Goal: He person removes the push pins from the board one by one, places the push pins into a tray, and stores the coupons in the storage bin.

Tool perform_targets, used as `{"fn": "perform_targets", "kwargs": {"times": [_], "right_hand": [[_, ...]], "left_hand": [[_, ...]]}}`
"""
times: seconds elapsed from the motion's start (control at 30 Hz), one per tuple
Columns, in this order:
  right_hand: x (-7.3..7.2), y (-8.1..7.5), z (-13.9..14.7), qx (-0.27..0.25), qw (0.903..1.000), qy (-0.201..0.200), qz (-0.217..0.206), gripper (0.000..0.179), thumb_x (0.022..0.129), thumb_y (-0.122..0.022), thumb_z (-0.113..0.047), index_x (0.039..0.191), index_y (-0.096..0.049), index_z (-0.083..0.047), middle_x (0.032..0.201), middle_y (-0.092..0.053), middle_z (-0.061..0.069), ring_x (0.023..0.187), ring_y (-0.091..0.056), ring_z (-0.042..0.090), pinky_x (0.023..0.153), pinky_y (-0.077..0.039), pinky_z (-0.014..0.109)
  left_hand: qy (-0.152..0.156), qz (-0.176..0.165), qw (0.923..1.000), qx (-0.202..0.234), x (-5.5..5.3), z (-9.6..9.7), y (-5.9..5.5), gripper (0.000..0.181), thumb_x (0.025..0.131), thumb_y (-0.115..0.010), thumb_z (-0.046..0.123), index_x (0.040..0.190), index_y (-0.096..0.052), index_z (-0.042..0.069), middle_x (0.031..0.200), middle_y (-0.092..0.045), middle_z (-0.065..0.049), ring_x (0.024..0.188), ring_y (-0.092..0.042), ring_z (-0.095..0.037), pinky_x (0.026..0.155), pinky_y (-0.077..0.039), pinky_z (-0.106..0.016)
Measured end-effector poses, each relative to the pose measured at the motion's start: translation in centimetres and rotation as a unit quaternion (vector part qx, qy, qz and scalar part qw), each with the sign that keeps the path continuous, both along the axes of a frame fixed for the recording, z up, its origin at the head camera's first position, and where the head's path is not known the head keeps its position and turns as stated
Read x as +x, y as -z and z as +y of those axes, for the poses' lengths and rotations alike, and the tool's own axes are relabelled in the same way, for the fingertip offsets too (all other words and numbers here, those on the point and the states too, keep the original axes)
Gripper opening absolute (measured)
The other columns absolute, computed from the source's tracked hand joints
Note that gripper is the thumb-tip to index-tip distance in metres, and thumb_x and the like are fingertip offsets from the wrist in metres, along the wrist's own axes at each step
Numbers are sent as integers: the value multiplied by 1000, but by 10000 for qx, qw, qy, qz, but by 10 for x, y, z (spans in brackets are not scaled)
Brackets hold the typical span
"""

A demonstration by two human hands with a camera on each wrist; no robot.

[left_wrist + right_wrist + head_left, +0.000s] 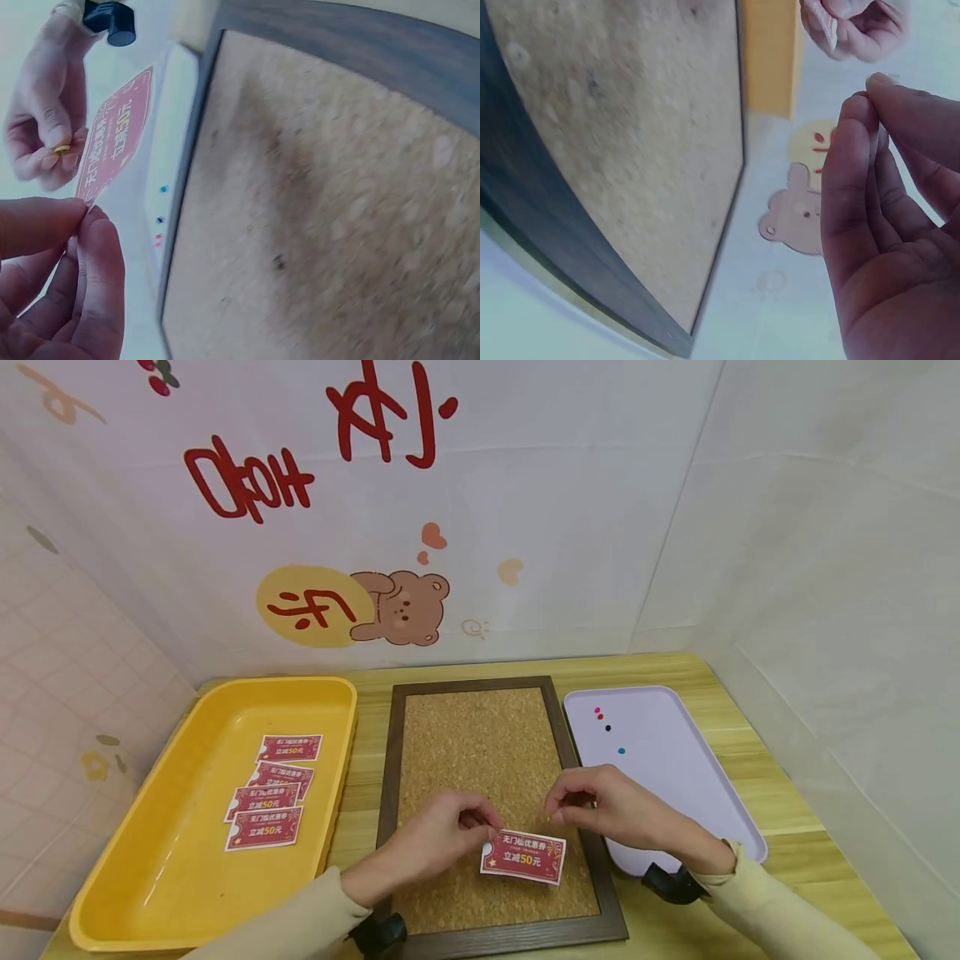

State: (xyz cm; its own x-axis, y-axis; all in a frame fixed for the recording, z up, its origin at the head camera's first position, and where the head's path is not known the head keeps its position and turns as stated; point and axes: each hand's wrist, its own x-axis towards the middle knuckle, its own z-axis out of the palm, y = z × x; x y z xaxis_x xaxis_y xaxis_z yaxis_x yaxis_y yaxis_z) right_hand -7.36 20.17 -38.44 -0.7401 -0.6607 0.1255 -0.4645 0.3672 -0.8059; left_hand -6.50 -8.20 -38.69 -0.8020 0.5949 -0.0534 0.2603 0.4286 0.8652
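My left hand (450, 835) pinches a red-and-white coupon (522, 857) by its upper left corner, between thumb and fingertips. The coupon is held above the lower part of a cork board (472, 743) with a dark wooden frame. In the left wrist view the coupon (116, 139) tilts up from the fingertips. To the right of the coupon, my right hand (618, 802) pinches a small yellow thumbtack (61, 148) between thumb and forefinger. The tack is apart from the coupon; in the right wrist view the fingertips (881, 79) mostly hide it.
A yellow tray (187, 893) on the left holds several similar coupons (264, 828), partly overlapping. On the right, a pale lilac tray (675, 777) carries several small coloured tacks (622, 751). Both stand on a wood-grain table (810, 860) with printed cloth walls behind and beside it.
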Motion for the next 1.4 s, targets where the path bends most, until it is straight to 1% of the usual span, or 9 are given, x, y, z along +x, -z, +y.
{"fn": "perform_targets", "kwargs": {"times": [0.2, 0.43, 0.63, 0.77, 0.87, 1.0, 1.17, 1.3, 1.4], "right_hand": [[-4, -8, 11, -110, 9984, 247, 506, 25, 94, -72, 3, 99, -72, -21, 95, -71, -7, 84, -65, 7, 74, -56, 27], [-8, -14, 21, -340, 9940, 630, 830, 24, 94, -74, 1, 97, -72, -23, 91, -71, -5, 81, -66, 10, 73, -55, 26], [-12, -16, 30, -469, 9903, 966, 884, 24, 93, -73, 4, 98, -73, -19, 92, -71, -5, 82, -66, 10, 73, -55, 23], [-14, -17, 38, -629, 9870, 1147, 934, 24, 92, -71, 9, 98, -72, -15, 92, -70, 0, 82, -65, 11, 72, -54, 22], [-16, -15, 44, -675, 9848, 1266, 975, 25, 92, -71, 11, 98, -72, -13, 92, -70, 3, 82, -64, 11, 72, -53, 22], [-18, -13, 53, -594, 9820, 1500, 983, 25, 92, -72, 9, 99, -72, -16, 93, -71, 1, 84, -65, 10, 74, -53, 20], [-22, -9, 64, -436, 9770, 1819, 1022, 22, 93, -73, 5, 100, -73, -15, 95, -71, 2, 84, -66, 9, 73, -53, 19], [-24, -6, 71, -396, 9741, 2019, 941, 20, 93, -72, 6, 100, -73, -12, 95, -72, 3, 84, -66, 8, 73, -52, 18], [-26, -4, 75, -356, 9722, 2111, 948, 19, 93, -71, 7, 100, -73, -11, 94, -72, 4, 83, -66, 7, 73, -52, 17]], "left_hand": [[-274, 124, 9995, -34, -4, -16, -17, 10, 96, -71, 7, 94, -77, 14, 90, -71, 7, 79, -62, -9, 68, -52, -25], [-526, 355, 9977, 227, -10, -37, -29, 9, 95, -73, 7, 97, -80, 12, 97, -75, 2, 79, -65, -10, 68, -55, -25], [-977, 274, 9947, 189, -12, -59, -40, 8, 96, -74, 13, 100, -81, 17, 102, -74, 3, 84, -65, -15, 70, -54, -26], [-1237, 212, 9920, 155, -14, -76, -47, 9, 97, -74, 17, 103, -81, 16, 103, -75, 2, 87, -66, -19, 72, -55, -27], [-1465, 200, 9889, 123, -16, -88, -51, 10, 97, -75, 17, 104, -81, 14, 103, -76, 0, 85, -64, -20, 70, -53, -27], [-1773, 246, 9838, 35, -20, -106, -56, 12, 96, -76, 17, 106, -81, 12, 103, -76, -2, 83, -61, -20, 67, -50, -27], [-2108, 330, 9769, -103, -23, -129, -58, 17, 97, -75, 20, 110, -80, 10, 105, -75, -4, 87, -65, -20, 75, -55, -26], [-2360, 328, 9705, -382, -26, -148, -58, 23, 98, -73, 28, 113, -79, 12, 107, -76, -3, 90, -64, -20, 76, -54, -26], [-2458, 331, 9674, -506, -28, -163, -55, 28, 100, -71, 33, 116, -78, 12, 110, -76, -4, 93, -65, -17, 77, -54, -25]]}}
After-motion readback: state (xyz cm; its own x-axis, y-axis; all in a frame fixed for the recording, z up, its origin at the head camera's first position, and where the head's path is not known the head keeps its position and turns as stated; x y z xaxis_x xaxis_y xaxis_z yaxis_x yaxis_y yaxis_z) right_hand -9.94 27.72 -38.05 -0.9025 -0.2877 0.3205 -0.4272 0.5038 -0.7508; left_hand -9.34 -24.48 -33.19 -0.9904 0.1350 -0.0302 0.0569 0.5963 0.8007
